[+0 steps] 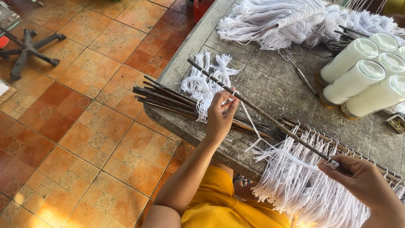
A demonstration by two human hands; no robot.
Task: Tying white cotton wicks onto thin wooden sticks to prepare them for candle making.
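the thin dark stick runs diagonally across the grey stone table, and both hands are on it. left hand is pinched shut around a loop of white string right at the stick, about midway along. right hand is clamped on the lower end of the stick, down where it meets the row of sticks already strung with white fringe.

looks to me like the knotting step: one strand being looped onto the stick while the other hand steadies it. i'd guess what's needed now is snugging that loop tight and sliding it along toward the ones already hanging, which calls for the stick staying level and the string staying taut.

room-wise it's a bit cramped. a bundle of bare sticks lies under the left hand and pokes past the table edge over the tiled floor. a small tuft of cut strings sits on top of that bundle. the fringe drapes over the near edge toward the person's lap. farther back there's a big heap of white cord, scissors and white candles in glass lying on their sides, near but not touching the stick. open slab shows between the stick and the candles.
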